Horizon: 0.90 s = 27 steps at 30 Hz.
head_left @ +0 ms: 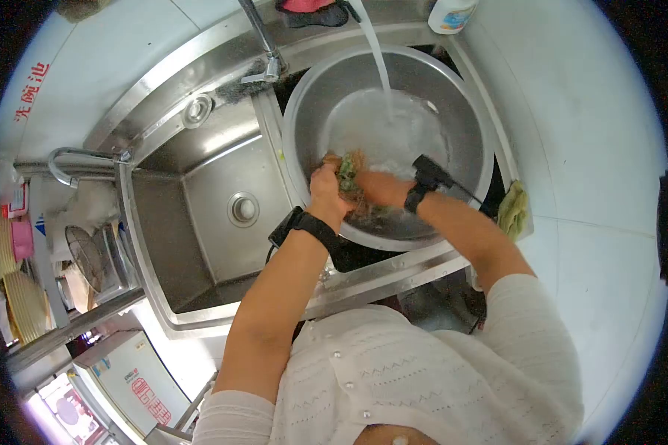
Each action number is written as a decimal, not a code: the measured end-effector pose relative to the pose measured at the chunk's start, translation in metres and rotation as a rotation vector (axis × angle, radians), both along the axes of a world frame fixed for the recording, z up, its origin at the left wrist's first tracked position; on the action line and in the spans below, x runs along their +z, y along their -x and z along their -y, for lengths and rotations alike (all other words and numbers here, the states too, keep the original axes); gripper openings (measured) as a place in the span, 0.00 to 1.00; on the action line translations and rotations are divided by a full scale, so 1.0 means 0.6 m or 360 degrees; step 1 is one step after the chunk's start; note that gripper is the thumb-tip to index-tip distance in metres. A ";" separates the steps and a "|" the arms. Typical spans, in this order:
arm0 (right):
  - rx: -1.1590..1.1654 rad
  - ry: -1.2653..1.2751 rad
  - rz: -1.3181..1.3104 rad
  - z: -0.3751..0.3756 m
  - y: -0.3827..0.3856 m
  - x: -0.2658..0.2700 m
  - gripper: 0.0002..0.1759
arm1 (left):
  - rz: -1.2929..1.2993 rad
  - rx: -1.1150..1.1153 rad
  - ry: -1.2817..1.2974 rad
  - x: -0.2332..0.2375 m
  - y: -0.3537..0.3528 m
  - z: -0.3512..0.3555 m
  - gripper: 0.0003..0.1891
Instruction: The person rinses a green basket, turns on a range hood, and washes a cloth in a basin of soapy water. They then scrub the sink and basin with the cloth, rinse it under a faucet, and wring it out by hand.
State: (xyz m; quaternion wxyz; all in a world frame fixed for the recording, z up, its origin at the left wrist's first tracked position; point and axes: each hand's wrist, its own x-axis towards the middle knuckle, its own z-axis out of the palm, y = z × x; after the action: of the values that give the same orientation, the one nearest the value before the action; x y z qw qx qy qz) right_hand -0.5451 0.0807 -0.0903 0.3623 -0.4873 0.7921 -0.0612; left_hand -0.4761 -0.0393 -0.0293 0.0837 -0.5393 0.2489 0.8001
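A green and brown stringy bunch [346, 174], whose kind I cannot make out, is held over the near left side of a large metal basin [312, 96]. My left hand [326, 189] is closed around its left side. From the right, my right hand [382, 189] reaches in and grips the same bunch, with its fingertips partly hidden behind the strands. Water [375, 55] pours from above into the basin, where cloudy water [416, 130] covers the bottom. Both wrists wear black straps.
Left of the basin lies a steel sink [215, 200] with a drain [243, 210] and a faucet [271, 67]. A yellow-green cloth [512, 210] hangs at the right corner. A white bottle [450, 16] stands at the back. Dishes [26, 304] fill the left rack.
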 end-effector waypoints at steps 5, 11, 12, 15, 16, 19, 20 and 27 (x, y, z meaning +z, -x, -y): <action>-0.0788 0.0594 -0.0254 -0.005 0.079 0.047 0.23 | -0.0153 -0.0007 0.0129 0.060 -0.014 -0.006 0.24; -0.0503 0.0745 -0.0819 -0.020 -0.009 -0.002 0.26 | -0.0149 0.0099 0.0187 0.034 -0.021 0.011 0.25; -0.0488 0.0546 -0.0850 -0.027 -0.008 -0.026 0.27 | -0.0132 0.0091 0.0233 0.037 -0.021 0.009 0.25; -0.0699 -0.0060 -0.0553 0.011 -0.026 -0.055 0.33 | -0.0101 0.0031 0.0327 0.014 -0.025 -0.002 0.24; -0.0879 0.0315 -0.1337 0.035 -0.039 -0.068 0.34 | -0.0109 -0.0035 0.0395 0.010 -0.024 -0.006 0.23; -0.0942 0.1450 -0.0845 0.043 -0.026 -0.048 0.34 | -0.0012 0.0006 0.0324 0.006 -0.015 -0.017 0.22; -0.0936 0.1447 -0.0839 0.038 -0.022 -0.031 0.34 | -0.0050 0.0047 0.0372 0.013 -0.016 -0.027 0.22; -0.1607 0.0707 0.2109 0.009 -0.009 0.186 0.13 | -0.0631 0.0130 -0.0679 0.036 0.028 -0.007 0.19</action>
State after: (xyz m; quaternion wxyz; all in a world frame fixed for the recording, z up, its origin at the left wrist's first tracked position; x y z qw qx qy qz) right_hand -0.5398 0.0753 0.0215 0.5755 -0.0002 0.5088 -0.6402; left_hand -0.4931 -0.0354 -0.0076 0.1125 -0.3523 0.0647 0.9269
